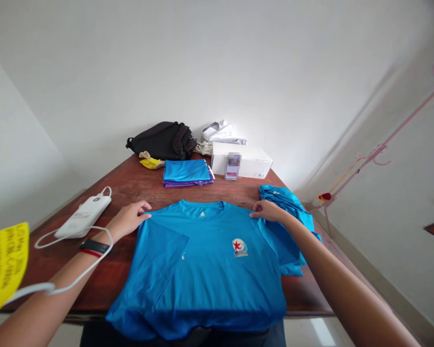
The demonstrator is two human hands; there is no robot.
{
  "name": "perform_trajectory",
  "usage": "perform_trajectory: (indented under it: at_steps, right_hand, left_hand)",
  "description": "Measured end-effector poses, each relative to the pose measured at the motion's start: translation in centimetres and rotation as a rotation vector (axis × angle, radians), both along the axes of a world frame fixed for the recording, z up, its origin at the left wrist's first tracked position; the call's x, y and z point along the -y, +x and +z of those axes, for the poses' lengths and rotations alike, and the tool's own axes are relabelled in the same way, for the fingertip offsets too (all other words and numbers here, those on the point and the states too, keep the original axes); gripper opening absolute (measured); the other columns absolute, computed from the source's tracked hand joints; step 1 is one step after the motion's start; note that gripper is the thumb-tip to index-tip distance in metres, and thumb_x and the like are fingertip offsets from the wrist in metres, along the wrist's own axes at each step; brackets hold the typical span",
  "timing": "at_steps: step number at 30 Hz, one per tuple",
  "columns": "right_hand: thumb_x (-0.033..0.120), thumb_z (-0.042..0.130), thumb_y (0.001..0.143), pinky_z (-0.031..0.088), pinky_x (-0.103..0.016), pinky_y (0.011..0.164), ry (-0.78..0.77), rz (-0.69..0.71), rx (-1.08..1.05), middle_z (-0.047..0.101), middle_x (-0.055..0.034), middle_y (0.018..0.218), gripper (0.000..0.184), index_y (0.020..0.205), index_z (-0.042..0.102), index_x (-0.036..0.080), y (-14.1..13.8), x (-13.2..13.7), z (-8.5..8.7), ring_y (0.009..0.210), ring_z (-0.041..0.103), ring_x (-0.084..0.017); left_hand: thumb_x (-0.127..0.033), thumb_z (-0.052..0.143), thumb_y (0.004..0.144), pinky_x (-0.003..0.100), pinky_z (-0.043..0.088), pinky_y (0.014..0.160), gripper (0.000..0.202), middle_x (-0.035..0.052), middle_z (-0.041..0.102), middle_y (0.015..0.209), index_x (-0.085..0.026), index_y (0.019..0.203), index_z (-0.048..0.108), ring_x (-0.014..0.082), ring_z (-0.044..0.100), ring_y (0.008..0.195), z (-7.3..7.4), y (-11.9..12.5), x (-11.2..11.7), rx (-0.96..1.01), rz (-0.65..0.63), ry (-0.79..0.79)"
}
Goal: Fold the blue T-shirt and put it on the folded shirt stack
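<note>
- The shirt point(213, 279) is laid across the near edge of the desk point(235, 193).
- Its shoulders are pinched in the grip of left hand point(129, 219) and right hand point(269, 210), seemingly so the top is kept taut.
- Left sleeve point(162, 248) is folded inward; right sleeve point(279, 246) is splayed.
- A cloth stack point(186, 170) is set farther off, apparently for space.

Plain room, likely in a home
White walls point(217, 72), wooden table point(231, 194), backpack point(155, 140), folded clothes point(186, 170) and pink coat stand point(376, 152) suggest it.
</note>
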State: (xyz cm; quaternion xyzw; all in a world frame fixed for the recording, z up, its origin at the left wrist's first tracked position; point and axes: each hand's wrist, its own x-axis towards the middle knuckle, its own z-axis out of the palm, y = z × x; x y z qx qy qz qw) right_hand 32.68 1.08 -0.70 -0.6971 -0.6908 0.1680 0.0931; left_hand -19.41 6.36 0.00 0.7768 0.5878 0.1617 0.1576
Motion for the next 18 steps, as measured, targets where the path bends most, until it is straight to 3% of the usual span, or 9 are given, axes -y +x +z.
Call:
perform_trajectory:
  at_steps: [6, 13, 15, 18]
  right_hand:
    - [0.040, 0.069, 0.083, 0.038, -0.027, 0.060, 0.021, 0.038, -0.028, 0.073, -0.0043, 0.077, 0.023, 0.078, 0.070, 0.017, -0.4, -1.3, 0.3, 0.071, 0.064, -0.020]
    - [0.045, 0.064, 0.085, 0.039, -0.028, 0.064, 0.138, -0.041, -0.030, 0.072, -0.0065, 0.085, 0.028, 0.084, 0.067, 0.017, -2.0, -3.9, -0.8, 0.079, 0.063, -0.021]
    - [0.047, 0.066, 0.083, 0.040, -0.028, 0.064, 0.146, -0.061, -0.038, 0.072, -0.0066, 0.085, 0.030, 0.083, 0.067, 0.017, -2.2, -4.5, -1.0, 0.079, 0.063, -0.021]
    - [0.055, 0.067, 0.082, 0.040, -0.028, 0.064, 0.119, -0.057, -0.070, 0.072, -0.0056, 0.080, 0.038, 0.077, 0.067, 0.018, -1.7, -4.4, -0.9, 0.075, 0.064, -0.021]
  left_hand:
    - [-0.050, 0.054, 0.079, 0.033, 0.052, 0.082, 0.040, 0.0074, 0.075, 0.093, -0.021, 0.102, 0.069, 0.0266, 0.071, 0.089, -0.1, -0.8, -1.1, -0.016, 0.014, 0.033]
    - [-0.042, 0.054, 0.083, 0.034, 0.052, 0.086, 0.034, 0.0083, 0.075, 0.097, -0.020, 0.104, 0.069, 0.0269, 0.071, 0.092, 0.6, -1.7, -4.8, -0.107, 0.056, 0.043]
    - [-0.040, 0.053, 0.086, 0.038, 0.052, 0.093, 0.038, 0.0121, 0.072, 0.108, -0.018, 0.113, 0.069, 0.0299, 0.070, 0.100, 0.9, -1.1, -4.3, -0.164, 0.078, 0.079]
    - [-0.048, 0.049, 0.093, 0.049, 0.044, 0.109, 0.054, 0.0170, 0.060, 0.135, -0.018, 0.135, 0.061, 0.0362, 0.060, 0.123, 1.0, 0.6, -0.7, -0.205, 0.024, 0.260]
